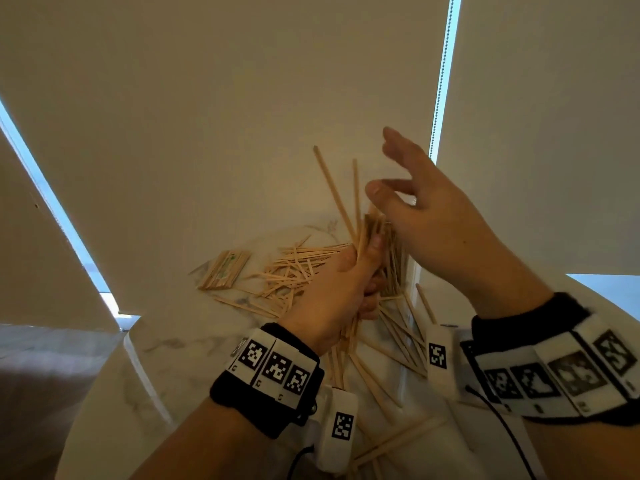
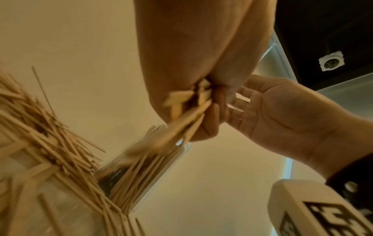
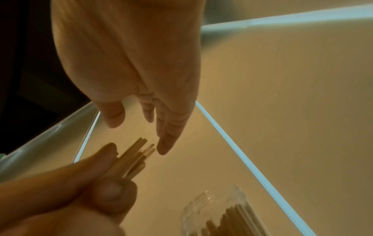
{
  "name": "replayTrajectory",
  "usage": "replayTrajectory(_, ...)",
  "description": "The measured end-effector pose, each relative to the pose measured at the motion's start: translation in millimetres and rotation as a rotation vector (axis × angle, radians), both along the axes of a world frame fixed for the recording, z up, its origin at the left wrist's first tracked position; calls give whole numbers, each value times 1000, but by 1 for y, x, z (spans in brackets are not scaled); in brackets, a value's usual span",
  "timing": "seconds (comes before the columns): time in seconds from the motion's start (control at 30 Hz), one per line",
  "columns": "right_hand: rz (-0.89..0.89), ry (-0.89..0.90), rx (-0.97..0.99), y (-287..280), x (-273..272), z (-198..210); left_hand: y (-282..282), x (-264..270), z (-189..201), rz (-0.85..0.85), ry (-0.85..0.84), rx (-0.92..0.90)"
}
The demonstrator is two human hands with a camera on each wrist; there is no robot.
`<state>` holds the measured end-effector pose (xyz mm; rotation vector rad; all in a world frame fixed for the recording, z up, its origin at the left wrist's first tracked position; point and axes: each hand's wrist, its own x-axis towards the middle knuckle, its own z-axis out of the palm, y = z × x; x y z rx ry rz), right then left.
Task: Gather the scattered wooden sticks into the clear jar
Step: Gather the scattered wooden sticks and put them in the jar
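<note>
Table (image 1: 114, 375) first, biggest thing in shot: pale marble top, w/ the loose sticks (image 1: 287, 275) strewn across its middle in a tangled heap and more trailing toward me btw my wrists. A flat packet of sticks (image 1: 225, 270) lies apart at the heap's left edge, still neatly stacked.

Next down, the clear jar (image 2: 141, 169): it stands at the right side of the heap, mostly hidden behind my hands in the head view. Wrist views show it already part filled, sticks standing on end inside. I reckon that's why I'm working right over it, short drop.

My right hand (image 1: 433, 216) hovers above the jar, fingers straight and spread, thumb out, holding nothing. From the right wrist view its fingertips (image 3: 163, 148) sit just beside the top ends of the bundle, prob. there to steady or square it; can't say they touch.

My left hand (image 1: 332, 289) is curled tight round a bundle of sticks (image 1: 367, 230), held near upright so the lower ends point down at the jar mouth. A couple of long ones fan out above the fist.

Judgement: mid-job. Plenty left on the table, approx. most of the heap.
</note>
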<state>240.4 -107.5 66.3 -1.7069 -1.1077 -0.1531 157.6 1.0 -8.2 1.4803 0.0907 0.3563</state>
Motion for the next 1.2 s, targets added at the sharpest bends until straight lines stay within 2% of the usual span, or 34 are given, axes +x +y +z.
replayTrajectory(0.1,-17,-84,-31,-4,5,0,-3,-1,-1,-102,80,82)
replayTrajectory(0.2,-59,-162,-51,-3,8,-4,-2,-2,-2,-124,117,130)
replayTrajectory(0.33,-91,-154,-7,-2,12,-7,-2,-3,-2,-135,109,189)
replayTrajectory(0.47,-144,-67,42,-3,16,-7,-1,-3,-1,-96,54,174)
replayTrajectory(0.57,-156,-81,5,0,13,-8,1,-2,-2,-59,27,171)
replayTrajectory(0.77,-92,-150,-60,7,-4,-10,4,-4,0,3,-27,191)
replayTrajectory(0.87,4,-75,-87,8,-4,-10,9,-5,1,52,-54,189)
replayTrajectory(0.93,50,-12,-77,10,-4,-12,16,-5,2,184,-109,110)
replayTrajectory(1.0,46,-6,-149,11,-5,-15,25,-3,3,350,-205,-82)
replayTrajectory(1.13,194,2,-610,15,-11,-30,35,-1,8,528,-343,-463)
replayTrajectory(1.2,276,67,-642,22,-15,-41,33,1,7,524,-354,-548)
